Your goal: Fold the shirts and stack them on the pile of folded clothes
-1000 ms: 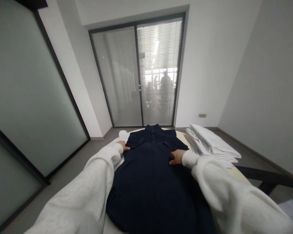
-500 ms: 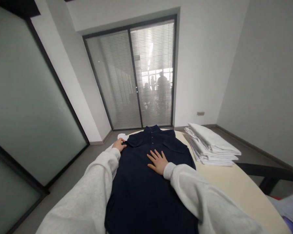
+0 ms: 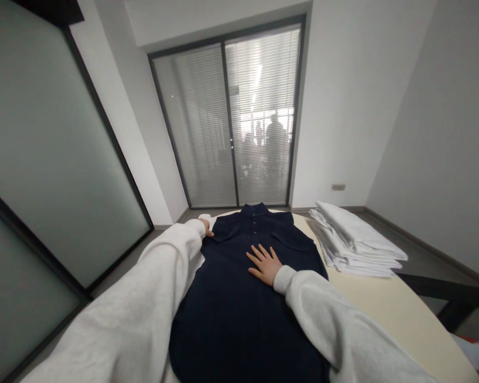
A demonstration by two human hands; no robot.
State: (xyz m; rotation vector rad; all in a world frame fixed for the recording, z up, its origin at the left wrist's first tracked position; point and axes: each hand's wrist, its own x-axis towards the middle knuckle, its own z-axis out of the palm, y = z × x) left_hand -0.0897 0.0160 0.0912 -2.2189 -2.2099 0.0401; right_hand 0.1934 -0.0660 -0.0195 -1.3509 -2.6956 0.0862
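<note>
A dark navy collared shirt [image 3: 239, 314] lies spread flat, front up, with its collar at the far end and its sleeves folded in over the chest. My right hand [image 3: 266, 265] rests palm down on the middle of the shirt, fingers spread and holding nothing. At the shirt's left shoulder edge is my left hand [image 3: 208, 227], its thumb side towards the cloth. Its other fingers are mostly out of sight, so I cannot tell whether they grip anything. Just beyond it, a small white thing [image 3: 205, 216] shows at the table's edge.
A stack of folded white cloths [image 3: 355, 242] sits on the right of the cream table [image 3: 367, 292]. Beyond the table's right edge runs a dark bar [image 3: 443, 287]. Glass doors with blinds [image 3: 259, 175] stand behind, and frosted glass panels [image 3: 64, 133] are on the left.
My left hand has moved slightly away along the shirt's left edge, towards the small white thing. My right hand stays flat on the shirt. The view has shifted a little left.
</note>
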